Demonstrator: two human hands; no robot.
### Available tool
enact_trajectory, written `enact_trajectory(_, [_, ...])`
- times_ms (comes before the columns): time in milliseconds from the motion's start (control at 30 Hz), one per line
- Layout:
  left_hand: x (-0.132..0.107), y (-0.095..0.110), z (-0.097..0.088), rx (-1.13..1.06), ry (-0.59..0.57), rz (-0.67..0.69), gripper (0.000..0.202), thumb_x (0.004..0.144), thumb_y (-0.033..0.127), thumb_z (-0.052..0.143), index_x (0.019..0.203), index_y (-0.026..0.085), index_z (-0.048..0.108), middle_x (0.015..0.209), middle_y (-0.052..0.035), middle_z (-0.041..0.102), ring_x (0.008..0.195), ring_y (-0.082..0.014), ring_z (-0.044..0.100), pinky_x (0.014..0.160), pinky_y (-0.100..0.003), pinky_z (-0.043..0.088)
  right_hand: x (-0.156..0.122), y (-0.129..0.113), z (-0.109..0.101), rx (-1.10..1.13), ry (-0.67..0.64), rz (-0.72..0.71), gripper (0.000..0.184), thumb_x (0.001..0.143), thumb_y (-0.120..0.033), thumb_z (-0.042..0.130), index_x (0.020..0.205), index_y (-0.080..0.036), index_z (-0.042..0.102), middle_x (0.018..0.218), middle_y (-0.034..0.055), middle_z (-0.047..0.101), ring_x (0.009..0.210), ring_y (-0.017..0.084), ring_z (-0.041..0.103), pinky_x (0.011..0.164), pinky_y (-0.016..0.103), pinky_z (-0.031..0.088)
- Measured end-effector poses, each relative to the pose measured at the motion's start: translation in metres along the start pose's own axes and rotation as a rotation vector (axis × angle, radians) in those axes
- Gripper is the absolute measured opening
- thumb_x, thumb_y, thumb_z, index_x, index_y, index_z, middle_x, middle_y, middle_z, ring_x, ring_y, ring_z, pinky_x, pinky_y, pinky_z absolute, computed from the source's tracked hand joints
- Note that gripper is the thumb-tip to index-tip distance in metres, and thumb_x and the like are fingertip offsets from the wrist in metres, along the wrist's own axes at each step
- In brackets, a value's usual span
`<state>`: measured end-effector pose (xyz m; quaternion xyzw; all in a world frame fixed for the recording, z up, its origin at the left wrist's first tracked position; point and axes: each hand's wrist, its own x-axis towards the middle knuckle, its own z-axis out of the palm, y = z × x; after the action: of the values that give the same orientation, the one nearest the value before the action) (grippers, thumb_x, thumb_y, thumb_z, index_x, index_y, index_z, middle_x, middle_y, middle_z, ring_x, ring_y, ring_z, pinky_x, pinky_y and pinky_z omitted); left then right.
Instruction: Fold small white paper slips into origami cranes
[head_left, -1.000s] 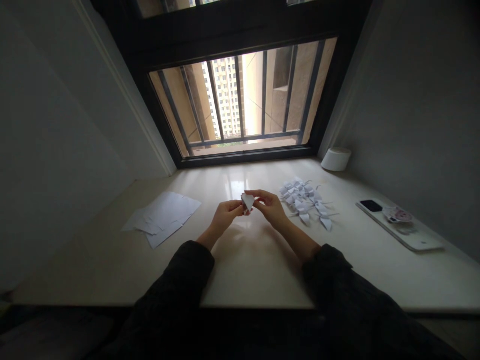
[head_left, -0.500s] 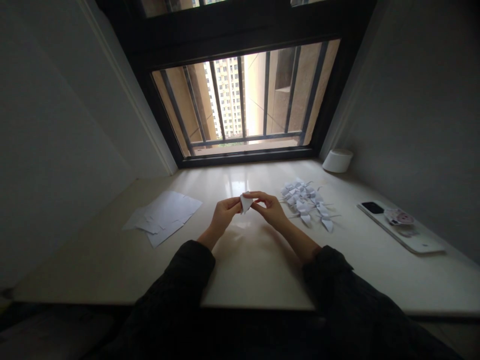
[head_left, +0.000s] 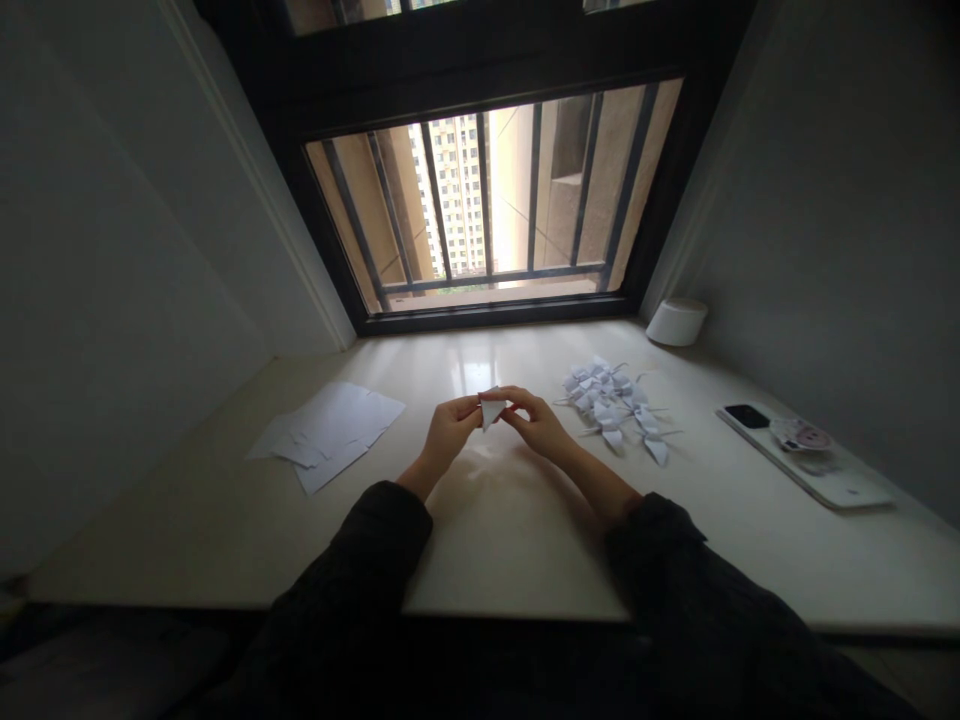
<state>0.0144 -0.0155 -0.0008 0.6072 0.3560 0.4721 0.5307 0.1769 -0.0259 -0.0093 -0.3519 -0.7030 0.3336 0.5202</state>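
A small piece of folded white paper, pointed at the bottom, is held up between my two hands over the middle of the sill. My left hand pinches its left edge. From the other side my right hand grips it, with the index finger along the top edge and the thumb lower down. The fingertips partly cover the folds. To the right lies a pile of folded paper cranes, and to the left a loose stack of white paper sheets.
A white phone with a round grip on its back lies at the right. Behind it, a white cylindrical object stands in the corner by the dark window frame. The pale sill ends at a front edge near my forearms.
The folded paper has turned slightly in my fingers, its pointed end now showing more to the left. Both hands stay in nearly the same place.
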Motion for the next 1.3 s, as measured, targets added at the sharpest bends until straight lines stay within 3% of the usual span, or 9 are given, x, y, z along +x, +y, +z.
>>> enact_trajectory(200, [0.000, 0.002, 0.000, -0.036, 0.040, -0.047, 0.037, 0.069, 0.040, 0.069, 0.095, 0.013, 0.070, 0.082, -0.0082, 0.072, 0.076, -0.0207, 0.067, 0.071, -0.033, 0.051, 0.001, 0.004, 0.000, 0.039, 0.131, 0.041, 0.022, 0.077, -0.034, 0.062, 0.096, -0.028, 0.071, 0.101, 0.0043, 0.069, 0.093, 0.020, 0.062, 0.074, 0.032, 0.050])
enact_trajectory(300, [0.000, 0.003, 0.000, -0.034, 0.027, -0.054, 0.038, 0.069, 0.041, 0.069, 0.095, 0.013, 0.070, 0.083, -0.0087, 0.072, 0.076, -0.0203, 0.067, 0.070, -0.033, 0.051, 0.002, 0.009, -0.002, 0.086, 0.208, 0.135, 0.021, 0.070, -0.037, 0.070, 0.086, -0.025, 0.073, 0.092, 0.0045, 0.071, 0.088, 0.021, 0.064, 0.073, 0.033, 0.051])
enact_trajectory(467, [0.003, -0.004, -0.001, -0.020, 0.019, -0.033, 0.037, 0.070, 0.041, 0.068, 0.095, 0.012, 0.068, 0.081, -0.0091, 0.072, 0.074, -0.0201, 0.067, 0.069, -0.032, 0.051, 0.002, 0.019, -0.003, 0.238, 0.218, 0.316, 0.030, 0.060, -0.039, 0.077, 0.084, -0.021, 0.074, 0.085, 0.0056, 0.074, 0.081, 0.024, 0.068, 0.083, 0.040, 0.051])
enact_trajectory(600, [0.002, -0.006, -0.003, 0.105, 0.005, 0.046, 0.040, 0.071, 0.040, 0.069, 0.100, 0.013, 0.065, 0.080, -0.0086, 0.072, 0.073, -0.0203, 0.068, 0.068, -0.032, 0.051, 0.002, 0.020, -0.004, 0.288, 0.226, 0.339, 0.030, 0.058, -0.038, 0.079, 0.083, -0.022, 0.075, 0.085, 0.0050, 0.074, 0.089, 0.026, 0.067, 0.093, 0.043, 0.046])
enact_trajectory(733, [0.000, -0.001, -0.007, 0.335, 0.090, 0.170, 0.040, 0.073, 0.039, 0.068, 0.109, 0.021, 0.063, 0.090, -0.0060, 0.072, 0.084, -0.0207, 0.068, 0.073, -0.032, 0.052, 0.002, 0.013, -0.006, 0.269, 0.217, 0.349, 0.030, 0.058, -0.038, 0.079, 0.084, -0.023, 0.075, 0.086, 0.0053, 0.074, 0.093, 0.026, 0.067, 0.095, 0.044, 0.045])
enact_trajectory(867, [0.000, 0.000, -0.012, 0.424, 0.138, 0.243, 0.023, 0.075, 0.038, 0.066, 0.092, 0.023, 0.071, 0.091, -0.0044, 0.072, 0.083, -0.0200, 0.068, 0.076, -0.032, 0.052, 0.002, 0.010, -0.007, 0.292, 0.196, 0.376, 0.032, 0.054, -0.037, 0.080, 0.082, -0.022, 0.075, 0.084, 0.0055, 0.074, 0.091, 0.026, 0.068, 0.094, 0.042, 0.046])
enact_trajectory(1067, [0.008, -0.006, -0.017, 0.236, 0.107, 0.135, 0.022, 0.065, 0.037, 0.075, 0.078, 0.019, 0.074, 0.081, -0.0061, 0.073, 0.077, -0.0213, 0.068, 0.077, -0.034, 0.052, 0.003, 0.000, -0.010, 0.357, 0.140, 0.423, 0.032, 0.050, -0.035, 0.082, 0.078, -0.020, 0.075, 0.080, 0.0055, 0.074, 0.082, 0.025, 0.069, 0.087, 0.040, 0.049])
enact_trajectory(1200, [0.009, -0.006, -0.015, 0.116, 0.107, -0.037, 0.026, 0.062, 0.039, 0.076, 0.078, 0.018, 0.074, 0.079, -0.0065, 0.073, 0.073, -0.0190, 0.066, 0.070, -0.031, 0.051, 0.002, -0.005, -0.011, 0.357, 0.094, 0.419, 0.031, 0.051, -0.035, 0.082, 0.078, -0.020, 0.076, 0.080, 0.0053, 0.074, 0.081, 0.024, 0.068, 0.085, 0.038, 0.049])
enact_trajectory(1300, [0.007, -0.005, -0.012, 0.054, 0.144, -0.107, 0.030, 0.062, 0.040, 0.076, 0.081, 0.017, 0.073, 0.082, -0.0073, 0.072, 0.075, -0.0185, 0.066, 0.068, -0.030, 0.050, 0.002, -0.003, -0.009, 0.330, 0.132, 0.412, 0.032, 0.055, -0.037, 0.080, 0.081, -0.019, 0.075, 0.080, 0.0062, 0.074, 0.078, 0.022, 0.067, 0.078, 0.035, 0.049])
